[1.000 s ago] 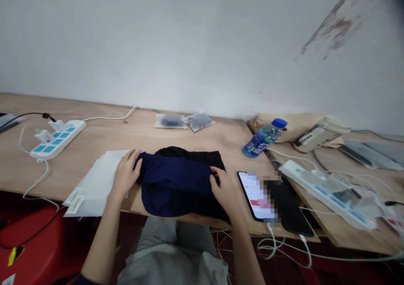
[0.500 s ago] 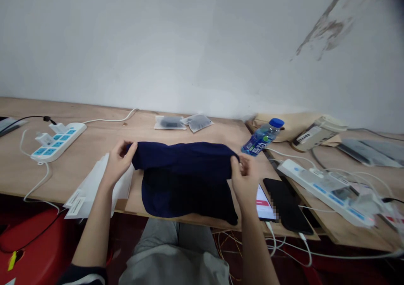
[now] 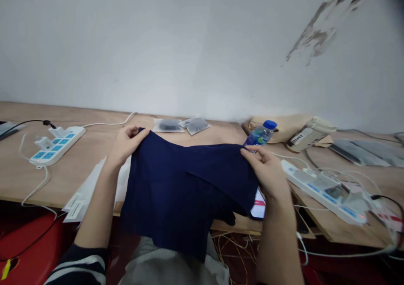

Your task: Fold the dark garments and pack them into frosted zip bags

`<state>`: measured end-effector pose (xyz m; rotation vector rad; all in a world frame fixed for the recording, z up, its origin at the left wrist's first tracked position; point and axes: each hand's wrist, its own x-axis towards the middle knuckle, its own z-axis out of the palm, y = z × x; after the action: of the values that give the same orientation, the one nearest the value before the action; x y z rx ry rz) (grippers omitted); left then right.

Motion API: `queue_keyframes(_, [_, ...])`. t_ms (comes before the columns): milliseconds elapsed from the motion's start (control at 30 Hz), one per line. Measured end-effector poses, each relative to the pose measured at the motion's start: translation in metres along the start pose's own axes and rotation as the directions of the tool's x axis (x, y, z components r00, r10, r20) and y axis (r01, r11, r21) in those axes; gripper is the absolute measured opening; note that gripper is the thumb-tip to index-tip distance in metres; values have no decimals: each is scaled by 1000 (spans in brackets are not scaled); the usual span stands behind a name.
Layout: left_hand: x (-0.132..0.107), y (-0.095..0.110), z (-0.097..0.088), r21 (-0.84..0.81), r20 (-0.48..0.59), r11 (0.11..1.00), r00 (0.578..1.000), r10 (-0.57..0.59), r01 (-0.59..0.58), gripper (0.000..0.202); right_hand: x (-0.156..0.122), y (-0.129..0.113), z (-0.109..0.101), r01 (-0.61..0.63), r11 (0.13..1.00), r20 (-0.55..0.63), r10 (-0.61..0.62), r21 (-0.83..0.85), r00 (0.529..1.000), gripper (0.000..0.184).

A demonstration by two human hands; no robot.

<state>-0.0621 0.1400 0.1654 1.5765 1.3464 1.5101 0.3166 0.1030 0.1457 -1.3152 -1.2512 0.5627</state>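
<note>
A dark navy cloth [image 3: 183, 188] is stretched between my two hands above the wooden table [image 3: 94, 150], and its lower part hangs down over the near edge toward my lap. My left hand [image 3: 126, 144] pinches the cloth's upper left corner. My right hand [image 3: 268, 171] grips its upper right edge, close to a lying water bottle [image 3: 260, 135] with a blue cap. A bit of black fabric [image 3: 225, 217] shows under the navy cloth at the table's edge.
Flat white plastic bags [image 3: 85, 188] lie left of the cloth. A white power strip [image 3: 57, 144] sits far left, another [image 3: 322, 188] on the right with cables. Two small bagged items [image 3: 181, 125] rest by the wall. A lit phone [image 3: 259, 203] peeks out under my right hand.
Both hands have lifted the navy cloth off the table and spread it wider; it now hangs open instead of lying folded. The phones on the right are mostly covered.
</note>
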Motion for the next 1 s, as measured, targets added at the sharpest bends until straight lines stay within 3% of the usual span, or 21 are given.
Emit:
queue_keyframes(67, [4, -30, 14, 118, 46, 992, 998, -49, 43, 32, 12, 36, 11, -98, 995, 88, 101, -35, 991, 42])
queue_keyframes(133, [3, -58, 28, 283, 7, 958, 999, -49, 45, 28, 17, 69, 23, -85, 978, 48, 96, -191, 994, 40])
queue_keyframes(233, [-12, -84, 44, 504, -44, 863, 996, 78, -45, 34, 9, 97, 40, -43, 952, 0, 46, -303, 999, 37])
queue_keyframes(300, [-28, -91, 51, 586, 39, 796, 987, 155, -148, 39, -5, 100, 49, 117, 908, 74, -95, -403, 993, 37])
queue_keyframes(367, [-47, -94, 58, 621, 201, 740, 965, 168, -258, 40, -22, 98, 58, 324, 825, 244, -233, -462, 941, 37])
queue_keyframes(467, [-72, -101, 71, 657, 391, 659, 913, 117, -366, 46, -45, 98, 71, 482, 726, 457, -257, -490, 851, 39])
queue_keyframes(533, [-84, -110, 79, 693, 413, 618, 907, 82, -371, 55, -56, 105, 79, 478, 674, 496, -186, -564, 848, 44])
queue_keyframes(667, [-93, -127, 90, 733, 370, 590, 926, 73, -339, 65, -67, 120, 86, 415, 597, 446, -104, -687, 889, 51])
queue_keyframes(800, [-93, -133, 92, 736, 353, 588, 931, 88, -335, 65, -59, 112, 89, 408, 553, 438, -85, -726, 895, 47])
queue_keyframes(900, [-93, -134, 91, 726, 353, 599, 931, 96, -337, 64, -34, 94, 99, 359, 592, 392, -79, -721, 916, 30])
queue_keyframes(1000, [-94, -134, 92, 723, 352, 602, 930, 101, -339, 63, 5, 79, 120, 214, 812, 251, -86, -543, 964, 17])
